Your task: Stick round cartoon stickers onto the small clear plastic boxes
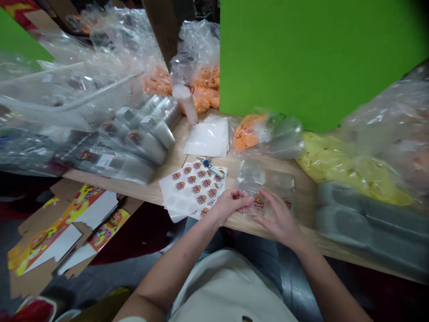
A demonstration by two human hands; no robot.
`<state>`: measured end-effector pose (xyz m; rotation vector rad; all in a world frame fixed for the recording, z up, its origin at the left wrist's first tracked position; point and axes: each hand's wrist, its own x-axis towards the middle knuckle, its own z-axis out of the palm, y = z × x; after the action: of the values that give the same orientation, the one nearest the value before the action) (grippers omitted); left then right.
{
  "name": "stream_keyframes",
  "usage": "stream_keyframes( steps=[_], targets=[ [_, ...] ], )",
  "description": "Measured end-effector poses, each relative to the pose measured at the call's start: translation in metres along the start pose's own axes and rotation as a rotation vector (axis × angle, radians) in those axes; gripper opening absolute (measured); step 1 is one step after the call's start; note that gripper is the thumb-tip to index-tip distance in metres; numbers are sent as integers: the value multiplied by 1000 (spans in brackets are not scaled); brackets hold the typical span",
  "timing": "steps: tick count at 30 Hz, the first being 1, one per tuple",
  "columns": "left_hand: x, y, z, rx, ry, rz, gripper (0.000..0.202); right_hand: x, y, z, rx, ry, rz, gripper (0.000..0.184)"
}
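Observation:
A clear plastic blister pack (251,174) lies at the table's front edge, with a round burger sticker (258,202) showing on it. My left hand (231,205) is closed at the pack's left side, thumb and fingers pinched at its edge. On the other side of the sticker is my right hand (278,217), its thumb and forefinger stretched apart around it. A second burger sticker (287,202) shows on clear plastic just beyond the right hand. Left of my hands lie sheets of burger stickers (191,188), some spots bare, with a blue-and-silver tool (212,167) on top.
Stacked clear blister packs (137,138) and a white crate (67,96) fill the left. White sheets (208,136), bagged orange pieces (248,134) and bagged yellow pieces (338,165) lie behind. Plastic trays (365,223) sit right; printed cartons (63,228) lie below left.

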<state>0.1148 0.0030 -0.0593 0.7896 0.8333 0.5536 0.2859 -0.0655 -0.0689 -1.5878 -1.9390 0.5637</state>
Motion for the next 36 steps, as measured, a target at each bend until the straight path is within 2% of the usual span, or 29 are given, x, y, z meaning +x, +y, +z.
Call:
stream_keyframes(
  steps=[2,4,6,8,10,13,15,16,18,20,21,22,24,26,29,33,34,36],
  targets=[
    [3,-4,9,223,13,71,38,-11,7,-15,-23,-9,27,58],
    [5,-5,11,477,90,223,36,-20,19,-31,-52,15,65,54],
    [4,-6,2,687,202,407,30,-27,36,-42,-98,49,104,53],
    [0,-9,-16,791,336,522,22,-32,55,-46,-139,51,139,51],
    [-9,-14,-40,800,469,522,18,-35,72,-44,-158,45,168,49],
    [-27,-26,-64,672,588,401,19,-39,84,-39,-133,63,188,46],
    [-36,-30,-61,515,555,298,22,-40,82,-39,-114,109,194,46],
    [-37,-30,-53,417,489,238,23,-40,79,-41,-109,134,193,47],
    [-33,-27,-24,181,267,87,28,-39,68,-46,-106,179,171,49],
    [-22,-19,11,-84,-30,-83,37,-38,54,-52,-105,184,124,52],
    [-16,-14,28,-182,-142,-137,40,-38,46,-54,-114,181,103,54],
    [-9,-10,41,-230,-213,-158,42,-39,38,-56,-132,181,88,56],
    [3,-5,59,-204,-274,-154,46,-41,23,-58,-181,184,77,58],
    [8,-3,62,-79,-267,-113,43,-45,12,-60,-209,180,78,59],
    [6,-5,53,70,-153,-33,36,-48,8,-64,-156,189,105,54],
    [0,4,28,68,-22,20,41,-48,30,-68,-71,289,170,50],
    [1,7,21,68,22,55,40,-48,39,-66,-105,272,174,52],
    [8,14,6,114,149,157,39,-50,56,-59,-202,156,162,53]
  ],
)
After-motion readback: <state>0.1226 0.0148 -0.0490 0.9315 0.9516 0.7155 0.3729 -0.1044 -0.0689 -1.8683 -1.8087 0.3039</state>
